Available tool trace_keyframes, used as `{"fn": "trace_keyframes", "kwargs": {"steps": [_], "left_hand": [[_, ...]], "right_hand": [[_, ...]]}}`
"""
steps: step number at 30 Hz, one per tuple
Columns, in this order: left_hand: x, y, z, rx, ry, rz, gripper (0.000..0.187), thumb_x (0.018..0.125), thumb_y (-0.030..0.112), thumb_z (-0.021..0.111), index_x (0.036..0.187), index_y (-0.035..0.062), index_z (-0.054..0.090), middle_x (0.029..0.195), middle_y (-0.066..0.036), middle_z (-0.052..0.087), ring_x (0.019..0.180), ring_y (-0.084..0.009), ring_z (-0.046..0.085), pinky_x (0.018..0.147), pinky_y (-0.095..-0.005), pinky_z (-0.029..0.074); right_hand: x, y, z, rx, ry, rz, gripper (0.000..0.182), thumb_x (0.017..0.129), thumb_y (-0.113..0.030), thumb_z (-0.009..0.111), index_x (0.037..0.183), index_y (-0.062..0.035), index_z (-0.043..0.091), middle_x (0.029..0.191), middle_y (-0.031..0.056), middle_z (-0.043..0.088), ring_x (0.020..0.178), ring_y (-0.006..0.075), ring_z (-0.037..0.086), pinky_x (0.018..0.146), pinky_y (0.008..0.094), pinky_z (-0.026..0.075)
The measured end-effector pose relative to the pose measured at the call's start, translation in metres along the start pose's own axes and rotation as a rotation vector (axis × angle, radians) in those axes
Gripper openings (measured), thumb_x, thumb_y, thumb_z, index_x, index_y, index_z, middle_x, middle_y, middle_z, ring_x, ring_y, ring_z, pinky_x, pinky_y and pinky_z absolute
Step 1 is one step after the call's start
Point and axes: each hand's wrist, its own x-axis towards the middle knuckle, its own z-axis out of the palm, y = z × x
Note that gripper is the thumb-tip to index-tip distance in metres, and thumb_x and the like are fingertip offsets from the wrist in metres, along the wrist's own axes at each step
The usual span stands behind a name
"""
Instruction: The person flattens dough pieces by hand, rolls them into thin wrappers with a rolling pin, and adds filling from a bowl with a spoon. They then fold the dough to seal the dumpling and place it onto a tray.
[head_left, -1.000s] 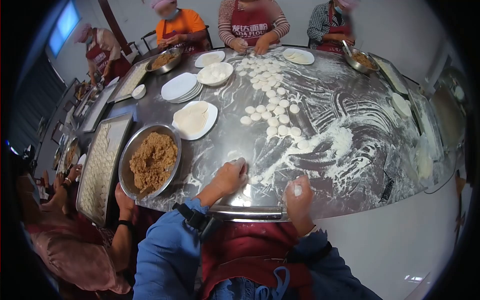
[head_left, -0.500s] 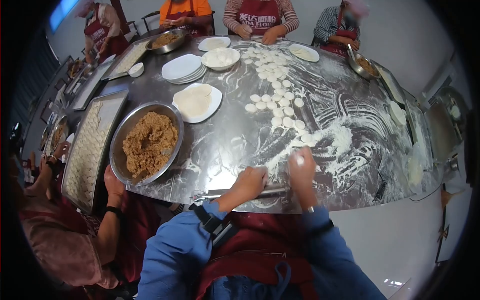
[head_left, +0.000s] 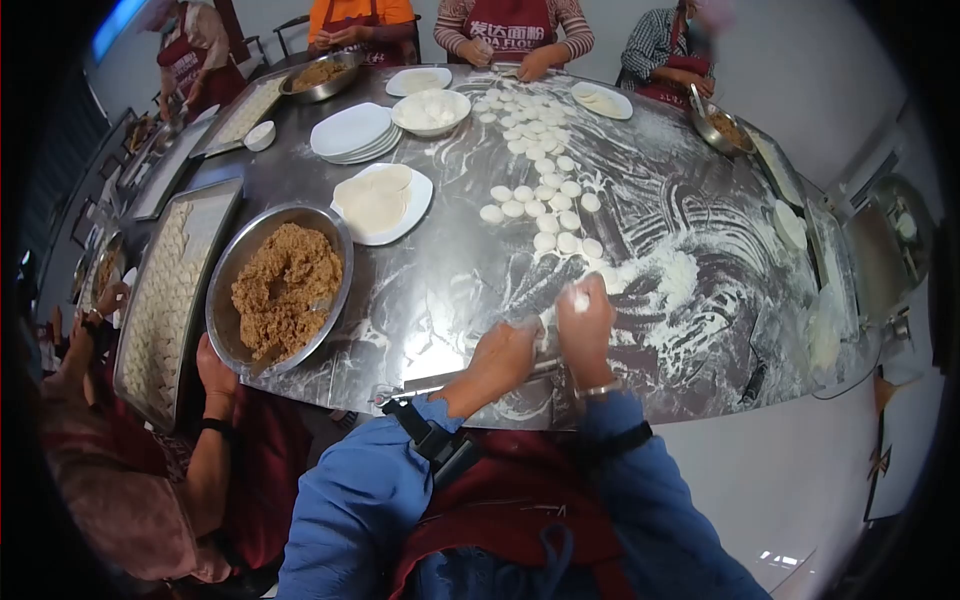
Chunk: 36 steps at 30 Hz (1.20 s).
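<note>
My left hand (head_left: pixel 503 355) is closed low over the floured steel table (head_left: pixel 450 240) near its front edge. What its fingers hold, if anything, I cannot make out. Just to its right, my right hand (head_left: pixel 587 328) is closed too, with a small white spot at its fingers and its grip hidden. A pale, floury strip shows between the two hands. Under my left wrist lies a metal-looking bar (head_left: pixel 425 382) along the table edge. Beyond my right hand, small flattened dough rounds (head_left: pixel 567 243) run in a long group toward the far side.
Left of me stand a steel bowl of brown filling (head_left: pixel 347 255) and a tray of dumplings (head_left: pixel 160 300), a neighbour's hand (head_left: pixel 215 368) beside them. A plate of wrappers (head_left: pixel 415 215), stacked plates (head_left: pixel 350 135) and a flour bowl (head_left: pixel 432 112) sit farther back. Several people work around the table.
My right hand has moved left, nearer my left hand. The whole view has shifted slightly, so the table items appear a little farther left.
</note>
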Motion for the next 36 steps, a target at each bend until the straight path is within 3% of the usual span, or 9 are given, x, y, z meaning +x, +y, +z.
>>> {"fn": "trace_keyframes", "kwargs": {"steps": [3, 7, 9, 13, 15, 19, 24, 31, 36], "left_hand": [[-0.006, -0.011, -0.005, 0.017, -0.14, 0.159, 0.01, 0.081, 0.011, 0.056, 0.089, 0.0052, 0.057, 0.08, -0.016, 0.062, 0.081, -0.0358, 0.06, 0.07, -0.0419, 0.047], [-0.021, -0.005, -0.011, -0.145, -0.113, 0.055, 0.006, 0.079, 0.01, 0.054, 0.081, 0.0042, 0.056, 0.072, -0.023, 0.059, 0.073, -0.0419, 0.059, 0.065, -0.0488, 0.045], [-0.013, 0.005, -0.01, -0.026, -0.175, 0.005, 0.006, 0.081, 0.008, 0.055, 0.086, 0.0045, 0.055, 0.075, -0.016, 0.061, 0.075, -0.0359, 0.06, 0.067, -0.0429, 0.046], [-0.005, -0.003, -0.002, 0.036, 0.009, 0.014, 0.009, 0.081, 0.012, 0.056, 0.087, 0.0051, 0.056, 0.076, -0.016, 0.061, 0.075, -0.0366, 0.06, 0.067, -0.0439, 0.046], [-0.012, -0.01, -0.006, 0.04, -0.128, 0.123, 0.009, 0.08, 0.011, 0.057, 0.088, 0.006, 0.057, 0.079, -0.015, 0.062, 0.078, -0.0361, 0.06, 0.069, -0.0431, 0.047], [-0.029, 0.0, -0.017, -0.14, -0.105, 0.042, 0.008, 0.079, 0.01, 0.053, 0.083, 0.0058, 0.059, 0.076, -0.02, 0.062, 0.078, -0.0396, 0.06, 0.068, -0.0467, 0.046], [-0.004, 0.004, 0.003, -0.047, 0.021, -0.028, 0.007, 0.081, 0.01, 0.054, 0.085, 0.0054, 0.058, 0.079, -0.016, 0.062, 0.078, -0.0357, 0.061, 0.069, -0.0434, 0.047], [-0.023, -0.009, -0.015, -0.029, -0.121, 0.06, 0.011, 0.077, 0.008, 0.055, 0.088, 0.0072, 0.059, 0.078, -0.017, 0.062, 0.079, -0.0366, 0.061, 0.07, -0.0434, 0.047], [-0.005, 0.006, -0.001, 0.05, -0.083, -0.018, 0.013, 0.079, 0.01, 0.052, 0.089, 0.0069, 0.06, 0.079, -0.02, 0.062, 0.078, -0.0386, 0.06, 0.07, -0.0448, 0.047]], "right_hand": [[-0.037, 0.019, -0.023, 0.094, 0.008, 0.16, 0.015, 0.079, -0.008, 0.059, 0.076, -0.0034, 0.046, 0.061, 0.0091, 0.049, 0.057, 0.0168, 0.05, 0.055, 0.0331, 0.042], [-0.062, 0.028, -0.032, 0.256, 0.033, 0.189, 0.015, 0.08, -0.009, 0.059, 0.075, -0.004, 0.045, 0.061, 0.0068, 0.05, 0.055, 0.013, 0.048, 0.05, 0.0304, 0.041], [-0.016, 0.008, -0.014, 0.019, -0.041, 0.082, 0.012, 0.08, -0.01, 0.057, 0.08, -0.0039, 0.047, 0.064, 0.0143, 0.053, 0.056, 0.0254, 0.055, 0.055, 0.0372, 0.045], [-0.006, 0.007, -0.002, -0.018, 0.022, -0.057, 0.012, 0.081, -0.01, 0.056, 0.08, -0.0041, 0.047, 0.062, 0.0128, 0.052, 0.055, 0.0225, 0.055, 0.053, 0.0356, 0.045], [-0.036, 0.018, -0.023, 0.182, -0.03, 0.17, 0.013, 0.082, -0.011, 0.057, 0.08, -0.0035, 0.047, 0.062, 0.0141, 0.052, 0.053, 0.0244, 0.055, 0.05, 0.0357, 0.043], [-0.064, 0.025, -0.036, 0.222, 0.01, 0.197, 0.012, 0.08, -0.004, 0.057, 0.077, -0.0033, 0.046, 0.06, 0.0094, 0.047, 0.056, 0.0184, 0.05, 0.055, 0.0341, 0.042], [0.001, 0.013, 0.007, 0.042, 0.043, -0.117, 0.013, 0.082, -0.01, 0.057, 0.08, -0.003, 0.046, 0.062, 0.0161, 0.051, 0.055, 0.0286, 0.055, 0.051, 0.0389, 0.042], [-0.062, 0.023, -0.037, 0.192, 0.007, 0.144, 0.014, 0.081, -0.009, 0.058, 0.081, -0.0018, 0.046, 0.064, 0.0188, 0.053, 0.059, 0.0379, 0.054, 0.053, 0.0417, 0.042], [-0.001, 0.01, 0.003, 0.017, 0.027, -0.072, 0.014, 0.081, -0.01, 0.058, 0.081, -0.0028, 0.046, 0.064, 0.0172, 0.053, 0.057, 0.035, 0.055, 0.053, 0.0411, 0.043]]}}
